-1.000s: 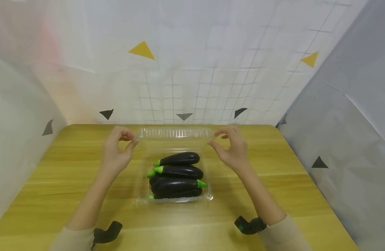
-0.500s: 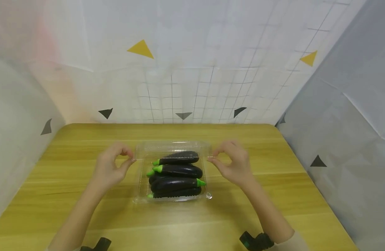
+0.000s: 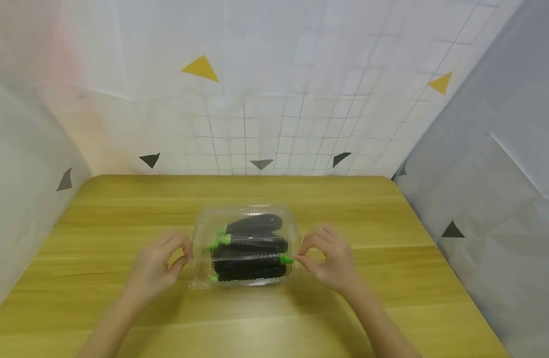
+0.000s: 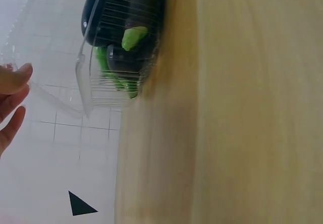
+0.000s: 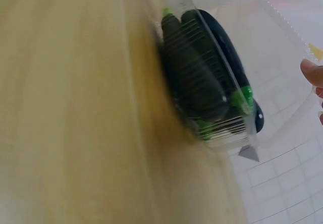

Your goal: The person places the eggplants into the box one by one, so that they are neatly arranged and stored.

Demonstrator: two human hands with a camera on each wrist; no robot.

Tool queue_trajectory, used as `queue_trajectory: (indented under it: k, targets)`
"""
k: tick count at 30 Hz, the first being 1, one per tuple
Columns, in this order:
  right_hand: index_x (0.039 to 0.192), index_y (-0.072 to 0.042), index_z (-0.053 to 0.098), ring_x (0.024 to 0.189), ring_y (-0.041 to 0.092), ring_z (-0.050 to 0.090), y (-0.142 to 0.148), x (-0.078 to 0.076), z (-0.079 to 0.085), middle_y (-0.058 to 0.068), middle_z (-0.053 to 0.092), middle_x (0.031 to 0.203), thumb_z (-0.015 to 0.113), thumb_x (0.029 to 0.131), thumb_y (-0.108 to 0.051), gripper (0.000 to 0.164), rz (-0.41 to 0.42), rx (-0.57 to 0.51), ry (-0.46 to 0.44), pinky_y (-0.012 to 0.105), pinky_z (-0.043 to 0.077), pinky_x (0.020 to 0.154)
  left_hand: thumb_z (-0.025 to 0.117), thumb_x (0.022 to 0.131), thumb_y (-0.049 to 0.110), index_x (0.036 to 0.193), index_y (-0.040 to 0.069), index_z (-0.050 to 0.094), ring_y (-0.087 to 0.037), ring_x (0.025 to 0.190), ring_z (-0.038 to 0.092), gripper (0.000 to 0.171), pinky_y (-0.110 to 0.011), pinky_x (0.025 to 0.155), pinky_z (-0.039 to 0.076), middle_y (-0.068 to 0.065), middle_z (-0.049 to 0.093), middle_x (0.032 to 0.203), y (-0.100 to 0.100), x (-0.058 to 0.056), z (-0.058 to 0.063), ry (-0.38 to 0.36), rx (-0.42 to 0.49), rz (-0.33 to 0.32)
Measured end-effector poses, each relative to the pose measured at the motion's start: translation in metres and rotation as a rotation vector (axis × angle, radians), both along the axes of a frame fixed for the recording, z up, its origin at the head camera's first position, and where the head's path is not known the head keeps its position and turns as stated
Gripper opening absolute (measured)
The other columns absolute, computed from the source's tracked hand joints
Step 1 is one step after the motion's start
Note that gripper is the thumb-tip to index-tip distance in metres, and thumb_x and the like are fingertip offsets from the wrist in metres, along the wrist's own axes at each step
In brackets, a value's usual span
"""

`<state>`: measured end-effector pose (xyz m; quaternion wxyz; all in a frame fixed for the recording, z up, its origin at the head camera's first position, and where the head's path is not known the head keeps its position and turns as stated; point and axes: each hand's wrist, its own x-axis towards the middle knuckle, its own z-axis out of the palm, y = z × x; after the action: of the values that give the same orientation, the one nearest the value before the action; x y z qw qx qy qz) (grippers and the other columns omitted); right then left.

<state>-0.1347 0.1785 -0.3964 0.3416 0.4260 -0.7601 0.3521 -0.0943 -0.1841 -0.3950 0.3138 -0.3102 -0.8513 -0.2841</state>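
A clear plastic clamshell box [image 3: 243,285] stands on the table with several dark eggplants [image 3: 249,263] with green stems inside. Its transparent lid [image 5: 280,77] is tilted over the eggplants, hinged at the far side, its free edge raised above the base. At the lid's left front corner, my left hand [image 3: 157,266] pinches the edge between thumb and fingers. My right hand [image 3: 331,261] pinches the opposite corner in the same way. In the left wrist view, an opening shows between the lid and the box's ribbed side wall [image 4: 113,85].
The wood-grain table [image 3: 256,328] extends around the box on all sides. White sheeting [image 3: 274,114] rises behind the table, marked with grid lines and coloured triangles, and grey-white sheets [image 3: 498,189] flank it.
Both hands have come down and toward the front, swinging the lid from upright at the back to leaning over the eggplants. The box base has stayed in place.
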Motion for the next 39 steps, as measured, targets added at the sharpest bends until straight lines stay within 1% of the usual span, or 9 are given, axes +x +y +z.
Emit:
queue_trajectory:
  k: [6,13,17,21,23,27,31,34,39]
  targets:
    - [0.071,-0.014,0.063,0.079,0.015,0.057,0.002,0.011,-0.014,-0.007,0.063,0.079,0.086,0.058,-0.003,0.028,-0.007,0.029,-0.026,0.025,0.049,0.081,0.081,0.059,-0.011,0.081,0.013,0.059,-0.015,0.084,0.061,0.04,-0.019,0.074,0.05,0.005,0.06,0.091,0.0,0.01,-0.012,-0.004,-0.079,-0.003]
    - [0.069,-0.015,0.062,0.078,0.012,0.057,0.004,0.019,-0.035,-0.008,0.062,0.08,0.087,0.056,-0.004,0.03,-0.05,0.082,-0.011,0.018,0.051,0.073,0.083,0.057,-0.005,0.081,0.013,0.062,-0.017,0.086,0.063,0.037,-0.027,0.078,0.053,0.004,0.063,0.093,0.001,0.021,-0.025,0.003,-0.128,0.005]
    - [0.069,-0.016,0.063,0.079,0.012,0.058,0.001,0.022,-0.045,-0.008,0.063,0.081,0.087,0.056,-0.004,0.03,-0.06,0.087,-0.01,0.018,0.052,0.072,0.071,0.083,0.016,0.083,0.011,0.064,-0.018,0.089,0.062,0.008,-0.024,0.083,0.05,0.001,0.064,0.097,-0.002,0.029,-0.031,-0.03,-0.133,-0.003]
    - [0.07,-0.016,0.063,0.08,0.012,0.059,-0.003,0.024,-0.052,-0.007,0.064,0.083,0.086,0.058,-0.005,0.028,-0.064,0.09,-0.035,0.019,0.052,0.072,0.053,0.095,0.031,0.086,0.011,0.067,-0.019,0.089,0.062,0.026,-0.022,0.085,0.049,-0.001,0.063,0.1,-0.007,0.038,-0.036,-0.031,-0.138,0.003]
    - [0.069,-0.016,0.063,0.081,0.012,0.059,-0.004,0.025,-0.054,-0.006,0.064,0.084,0.085,0.059,-0.005,0.027,-0.07,0.083,-0.05,0.019,0.053,0.073,0.065,0.085,0.025,0.088,0.012,0.068,-0.019,0.09,0.063,0.014,-0.024,0.083,0.051,0.001,0.063,0.102,-0.008,0.04,-0.037,-0.027,-0.153,0.01]
    - [0.069,-0.015,0.064,0.081,0.012,0.059,-0.003,0.027,-0.055,-0.005,0.065,0.085,0.085,0.059,-0.005,0.026,-0.086,0.059,-0.076,0.019,0.052,0.073,0.076,0.066,0.017,0.092,0.013,0.067,-0.018,0.096,0.062,0.028,-0.032,0.082,0.053,0.002,0.062,0.107,-0.007,0.043,-0.039,-0.055,-0.206,0.034]
    - [0.069,-0.015,0.065,0.081,0.012,0.058,-0.003,0.027,-0.055,-0.006,0.064,0.085,0.086,0.059,-0.005,0.025,-0.093,0.052,-0.073,0.019,0.052,0.074,0.066,0.084,0.027,0.092,0.009,0.067,-0.019,0.096,0.06,0.019,-0.037,0.084,0.052,0.0,0.062,0.104,-0.003,0.042,-0.042,-0.047,-0.243,0.053]
    - [0.069,-0.014,0.065,0.081,0.012,0.058,-0.004,0.027,-0.055,-0.006,0.064,0.085,0.086,0.059,-0.005,0.025,-0.094,0.044,-0.066,0.019,0.052,0.074,0.046,0.1,0.032,0.089,0.006,0.067,-0.02,0.09,0.06,0.035,-0.038,0.082,0.052,-0.002,0.063,0.098,0.0,0.041,-0.043,0.003,-0.24,0.068]
    - [0.069,-0.014,0.065,0.08,0.013,0.058,-0.003,0.025,-0.056,-0.005,0.064,0.085,0.086,0.059,-0.005,0.026,-0.096,0.038,-0.077,0.019,0.052,0.075,0.03,0.106,0.033,0.084,0.006,0.068,-0.02,0.086,0.061,0.051,-0.037,0.078,0.053,-0.002,0.064,0.094,0.004,0.038,-0.043,0.056,-0.219,0.083]
